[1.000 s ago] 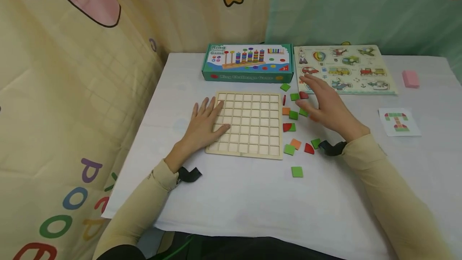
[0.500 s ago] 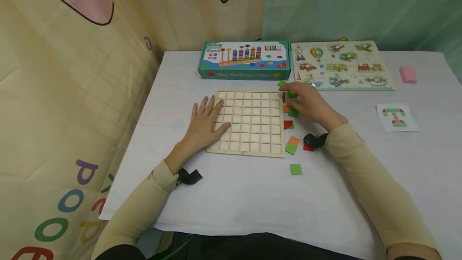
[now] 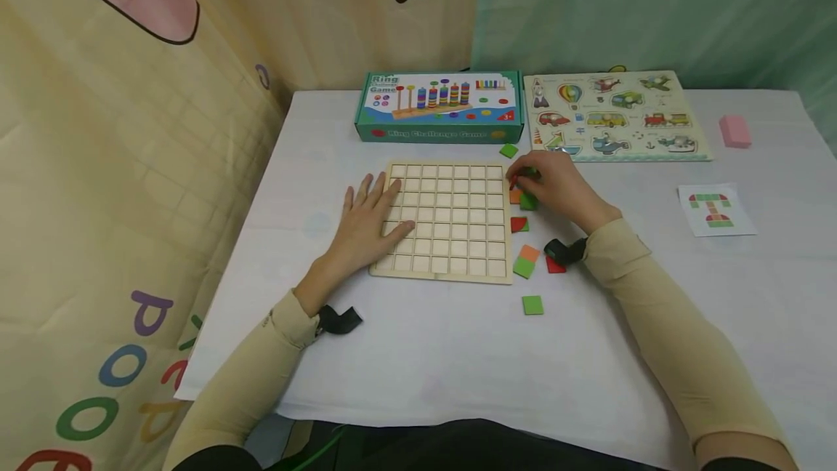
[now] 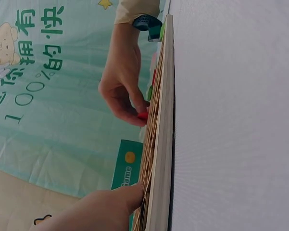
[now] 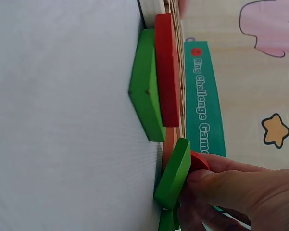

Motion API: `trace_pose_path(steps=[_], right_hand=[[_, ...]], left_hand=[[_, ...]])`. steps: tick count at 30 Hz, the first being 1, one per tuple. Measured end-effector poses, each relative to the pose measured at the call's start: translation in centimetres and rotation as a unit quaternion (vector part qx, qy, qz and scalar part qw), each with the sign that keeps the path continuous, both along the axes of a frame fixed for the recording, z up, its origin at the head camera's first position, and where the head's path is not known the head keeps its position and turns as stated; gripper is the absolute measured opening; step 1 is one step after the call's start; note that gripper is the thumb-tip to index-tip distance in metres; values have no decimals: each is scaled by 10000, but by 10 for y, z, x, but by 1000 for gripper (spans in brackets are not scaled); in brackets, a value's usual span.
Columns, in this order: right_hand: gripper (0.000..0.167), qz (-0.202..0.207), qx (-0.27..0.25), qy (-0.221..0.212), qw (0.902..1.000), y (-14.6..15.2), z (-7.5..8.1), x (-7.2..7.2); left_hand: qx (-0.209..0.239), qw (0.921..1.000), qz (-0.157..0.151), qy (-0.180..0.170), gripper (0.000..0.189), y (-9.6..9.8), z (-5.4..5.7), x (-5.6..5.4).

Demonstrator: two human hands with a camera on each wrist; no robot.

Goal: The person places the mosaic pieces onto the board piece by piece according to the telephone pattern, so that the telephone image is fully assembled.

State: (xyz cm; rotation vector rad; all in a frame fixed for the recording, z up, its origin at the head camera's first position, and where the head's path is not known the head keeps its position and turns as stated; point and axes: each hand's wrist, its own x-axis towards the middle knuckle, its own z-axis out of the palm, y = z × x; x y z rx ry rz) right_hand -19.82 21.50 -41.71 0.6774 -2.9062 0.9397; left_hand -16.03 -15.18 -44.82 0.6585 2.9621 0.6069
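My left hand (image 3: 361, 231) rests with spread fingers on the left edge of a wooden grid board (image 3: 453, 225), whose visible squares hold no tiles. Just beyond the board's upper right side, my right hand (image 3: 556, 184) pinches a small red tile (image 5: 198, 161) between thumb and fingers; its full outline is hidden. Close beside those fingertips, a green tile (image 5: 173, 173) leans at an angle in the right wrist view. Another red tile (image 5: 167, 70) lies over a green one (image 5: 146, 86) against the board. An orange tile (image 3: 516, 197) shows partly under the right hand.
Loose tiles line the board's right side, including a green square (image 3: 532, 304) nearest me. A Ring Challenge Game box (image 3: 439, 134) and a vehicle picture board (image 3: 628, 107) stand behind. To the right lie a pattern card (image 3: 716, 209) and a pink block (image 3: 735, 131).
My right hand has moved left and down from above the tiles to the board's upper right side, and now pinches a red tile. The left hand stays on the board.
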Motion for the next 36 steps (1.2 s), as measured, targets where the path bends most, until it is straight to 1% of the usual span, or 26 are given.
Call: trace_pose_path(steps=[9,17,22,27,31,34,36], right_hand=[[15,-115,169,-145,9997,1,4,3],[14,-213,92,-430,9988,7,4,4],[11,-190,108,-494,9985,11,6,3],[10,-332,46,-618,9975,13,14,4],[10,-283,-104,-598,9978,4,21,0],[11,-186,-220,-492,9984,-10,26,-5],[12,-211,-324,-446,9983,-22,29,-9]], left_hand=[[81,9999,36,-74,86,-1,0,-1],[1,9997,-31,-226,88,-5,2,-3],[56,9991,-197,-366,89,-12,4,-6],[42,9977,-471,-494,90,-20,7,-10],[78,9962,-617,-602,88,-27,11,-11],[123,9956,-682,-629,85,-32,12,-13],[172,9953,-715,-626,83,-33,12,-13]])
